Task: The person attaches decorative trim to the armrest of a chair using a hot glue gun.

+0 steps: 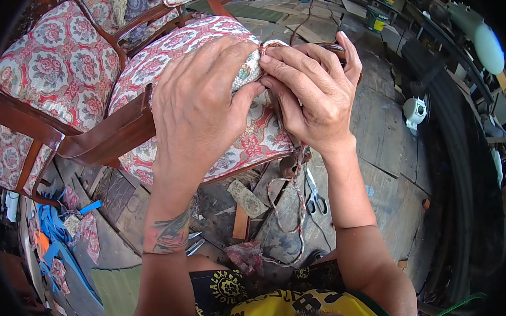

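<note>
An upholstered armchair seat [199, 34] in red and cream floral fabric stands before me, framed in dark polished wood. Over its front, my left hand [200, 94] curls around a small padded armrest [249, 71], thumb pressed near its edge. My right hand [312, 90] pinches at the same edge, where a strip of reddish trim [263, 52] shows; the fingertips hide most of it. Below the right hand, a braided red and white cord [299, 213] hangs down and loops onto the floor.
Scissors [315, 199] lie on the wooden floor by the cord. Fabric scraps [244, 256] and a piece of wood [241, 222] are scattered below the chair. Blue strips [51, 222] pile up at left. A white device [415, 112] and a bucket [377, 21] are at right.
</note>
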Available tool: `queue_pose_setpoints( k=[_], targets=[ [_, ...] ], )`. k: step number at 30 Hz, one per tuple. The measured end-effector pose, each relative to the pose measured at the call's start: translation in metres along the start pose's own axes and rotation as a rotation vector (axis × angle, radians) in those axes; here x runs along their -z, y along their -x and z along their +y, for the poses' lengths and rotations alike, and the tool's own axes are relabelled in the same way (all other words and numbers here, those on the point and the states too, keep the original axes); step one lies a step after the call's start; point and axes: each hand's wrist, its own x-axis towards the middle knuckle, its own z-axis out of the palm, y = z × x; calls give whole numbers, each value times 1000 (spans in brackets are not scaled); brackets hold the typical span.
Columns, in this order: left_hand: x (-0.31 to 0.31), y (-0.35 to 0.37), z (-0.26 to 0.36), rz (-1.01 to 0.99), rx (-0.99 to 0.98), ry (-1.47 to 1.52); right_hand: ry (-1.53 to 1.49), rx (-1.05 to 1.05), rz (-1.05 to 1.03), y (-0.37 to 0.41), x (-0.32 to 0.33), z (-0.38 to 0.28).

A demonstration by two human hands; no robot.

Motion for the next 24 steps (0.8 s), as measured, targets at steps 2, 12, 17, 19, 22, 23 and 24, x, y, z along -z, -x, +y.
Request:
queue_pose_setpoints(
  k=[2,12,17,19,22,23,24],
  targets=[
    [0,-1,-2,16,-11,17,10,3,-24,-1,3,0],
    [-7,3,4,117,11,-20,-28,-63,-91,-13,8,-4],
    [-9,2,3,130,26,-14,-23,15,-223,-26,20,7],
    [-8,1,2,107,43,-3,-37,46,-266,-31,23,12],
    [-8,-3,4,84,85,5,-45,76,-341,-40,28,12],
    [-7,-7,5,66,94,4,-53,58,-375,-43,31,10],
    [-5,-10,6,48,109,13,-67,36,-412,-45,33,10]
  ],
)
